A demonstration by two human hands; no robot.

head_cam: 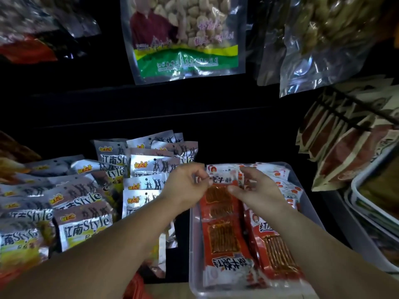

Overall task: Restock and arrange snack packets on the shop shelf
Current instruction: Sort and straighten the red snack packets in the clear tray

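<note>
While on packet (218, 192), left hand (190, 185), right hand (257, 189)

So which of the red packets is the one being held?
The red packet at the far end of the left row in the tray: the left hand and right hand pinch its top edge. The others lie untouched.

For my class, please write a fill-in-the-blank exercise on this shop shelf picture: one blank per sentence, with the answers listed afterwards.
1. The left hand and right hand pinch a packet whose main colour is ____.
2. The silver packets lie to the ____ of the clear tray.
3. The hanging bag above has a broad ____ band.
Answers: red; left; green.
</note>
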